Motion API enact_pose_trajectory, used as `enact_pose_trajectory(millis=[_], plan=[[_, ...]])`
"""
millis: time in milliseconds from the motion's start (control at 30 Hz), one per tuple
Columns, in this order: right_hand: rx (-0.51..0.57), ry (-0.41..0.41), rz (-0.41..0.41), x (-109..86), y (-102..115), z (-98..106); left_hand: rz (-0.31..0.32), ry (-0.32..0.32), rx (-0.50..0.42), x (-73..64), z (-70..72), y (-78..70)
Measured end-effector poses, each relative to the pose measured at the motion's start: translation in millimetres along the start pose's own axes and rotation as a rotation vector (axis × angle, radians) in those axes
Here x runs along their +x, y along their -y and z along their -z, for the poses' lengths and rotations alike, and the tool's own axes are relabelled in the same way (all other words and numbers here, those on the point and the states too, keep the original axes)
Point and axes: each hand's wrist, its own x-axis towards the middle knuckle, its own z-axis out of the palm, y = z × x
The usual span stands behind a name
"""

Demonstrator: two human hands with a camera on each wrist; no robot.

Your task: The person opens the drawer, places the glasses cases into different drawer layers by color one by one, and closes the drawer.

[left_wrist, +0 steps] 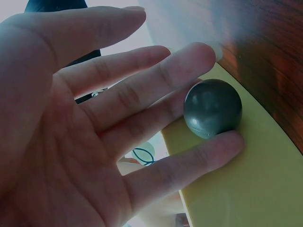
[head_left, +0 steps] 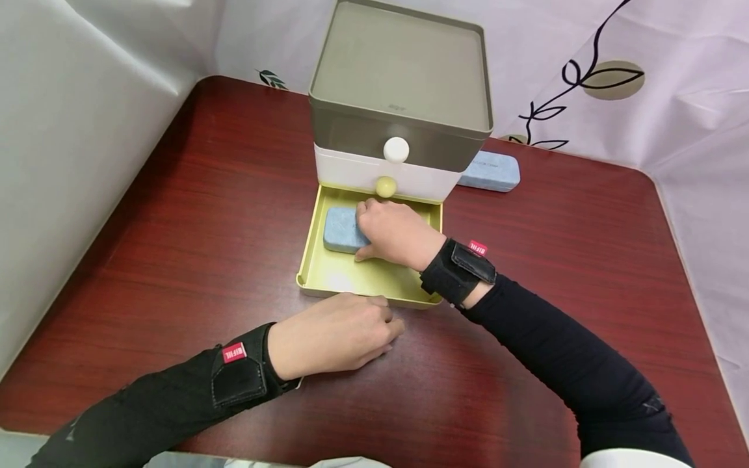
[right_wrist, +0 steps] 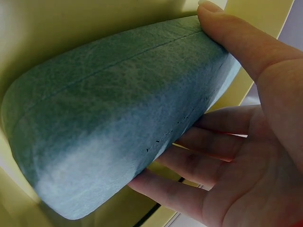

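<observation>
A light blue glasses case lies in the pulled-out yellow bottom drawer of a small drawer unit. My right hand grips it from the right; in the right wrist view, thumb and fingers are on opposite sides of the case. At the drawer's front is my left hand. Its fingers extend around a dark grey round knob on the yellow front, two of them right at the knob, while the thumb stays away from it. From the head view this knob is hidden.
Above the open drawer, the unit has a white drawer with a yellow knob and a grey one with a white knob. A second light blue case lies behind, to the right. White patterned cloth surrounds the red-brown table.
</observation>
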Motion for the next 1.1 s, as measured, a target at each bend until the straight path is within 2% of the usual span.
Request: enact_pose_trajectory(millis=[400, 800, 1100], plan=[[-0.013, -0.019, -0.022, 1.3, 2, -2, 0.007, 0.017, -0.007, 0.0, 1.4, 0.4], [-0.017, 0.012, -0.041, -0.9, 0, -1, 0.006, 0.034, -0.004, 0.9, 1.4, 0.1], [-0.018, 0.033, -0.036, -10.0, -2, 9, 0.008, 0.009, 0.002, 0.8, 0.3, 0.0]])
